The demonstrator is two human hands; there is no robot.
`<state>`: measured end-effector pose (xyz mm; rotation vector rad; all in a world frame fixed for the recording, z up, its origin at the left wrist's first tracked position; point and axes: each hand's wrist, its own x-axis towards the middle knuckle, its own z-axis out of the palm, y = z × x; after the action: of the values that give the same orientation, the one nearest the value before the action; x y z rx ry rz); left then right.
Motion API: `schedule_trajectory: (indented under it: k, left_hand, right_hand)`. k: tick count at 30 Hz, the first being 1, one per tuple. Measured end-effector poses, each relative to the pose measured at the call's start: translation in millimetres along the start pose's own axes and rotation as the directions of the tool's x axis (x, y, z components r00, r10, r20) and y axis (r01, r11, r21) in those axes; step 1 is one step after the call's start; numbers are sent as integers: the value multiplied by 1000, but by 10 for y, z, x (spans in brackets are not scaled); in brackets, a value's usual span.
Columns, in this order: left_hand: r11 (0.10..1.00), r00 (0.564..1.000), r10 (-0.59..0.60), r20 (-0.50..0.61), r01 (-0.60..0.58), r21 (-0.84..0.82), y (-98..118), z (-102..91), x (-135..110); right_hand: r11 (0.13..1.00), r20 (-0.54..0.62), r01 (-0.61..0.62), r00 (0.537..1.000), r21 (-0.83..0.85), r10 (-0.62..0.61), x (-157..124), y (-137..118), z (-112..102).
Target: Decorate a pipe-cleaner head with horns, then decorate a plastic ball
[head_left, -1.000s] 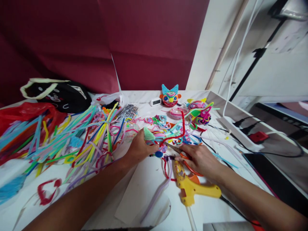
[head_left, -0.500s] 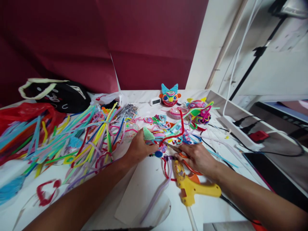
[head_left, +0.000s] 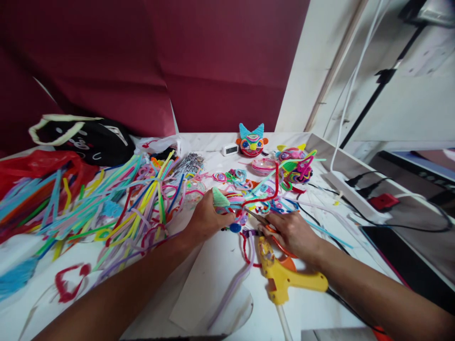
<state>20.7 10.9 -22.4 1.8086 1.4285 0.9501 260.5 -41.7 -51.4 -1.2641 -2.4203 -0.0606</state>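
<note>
My left hand point(head_left: 209, 217) is closed around a pipe-cleaner figure, part of which it hides. A light green pointed ear point(head_left: 221, 198) sticks out above the fingers, and a dark blue round piece point(head_left: 235, 228) shows below them. In my right hand point(head_left: 292, 233) is a pair of scissors point(head_left: 274, 232) with orange handles. Its blades point left at a red pipe cleaner point(head_left: 276, 182), which runs from the figure and bends upward; I cannot tell whether they touch it. Just below the right hand lies a yellow glue gun point(head_left: 281, 274).
Loose pipe cleaners point(head_left: 117, 208) cover the left side. At the back stand a finished-looking face figure point(head_left: 251, 144) with blue ears, a small digital clock point(head_left: 230, 150) and a black bag point(head_left: 88, 142). On the right are a power strip point(head_left: 355, 196) and a dark flat panel point(head_left: 401, 260).
The red pipe cleaner's upright end has shifted a little to the right. Both hands keep their grip and have hardly moved.
</note>
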Motion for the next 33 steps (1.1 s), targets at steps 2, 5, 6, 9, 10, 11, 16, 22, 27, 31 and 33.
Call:
schedule_trajectory:
  k: [2,5,6,9,10,11,16,22,27,31,33]
  left_hand:
    - [1000,1000,2,-5,-2,6,-4,3,-2]
    - [1000,1000,9,-9,-9,-21,-23,12,5]
    - [999,1000,12,-7,-12,-34,-34,14,10]
    - [998,1000,22,1,-22,-55,-75,20,28]
    - [998,1000,24,0,-24,-55,-86,21,32]
    - [998,1000,25,-2,-25,-53,-94,21,33]
    - [997,1000,16,-6,-17,-73,-60,14,7]
    - [989,1000,13,-6,-14,-145,19,13,-1]
    - [989,1000,-1,4,2,-145,33,21,16]
    - [991,1000,-24,-15,22,-131,47,15,1]
    - [994,999,-31,-25,28,-107,40,13,-4]
  right_hand:
    - [1000,-20,-13,1000,15,13,5,-21,-32]
    - [998,-52,-42,998,53,45,-6,-47,-134]
    - [995,-80,-64,994,71,70,-19,-49,-183]
    - [978,-204,-179,959,107,198,-105,-14,-347]
    - [968,-236,-228,940,104,246,-152,14,-400]
    - [956,-249,-278,923,95,293,-210,50,-448]
    - [834,-95,-550,829,38,551,-574,338,-555]
    - [745,73,-652,744,-138,665,-829,662,-478]
    - [775,-8,-559,813,-295,583,-820,542,-532]
    - [941,26,-333,942,-63,335,-776,141,-651]
    - [977,160,-191,971,92,175,-760,-96,-685]
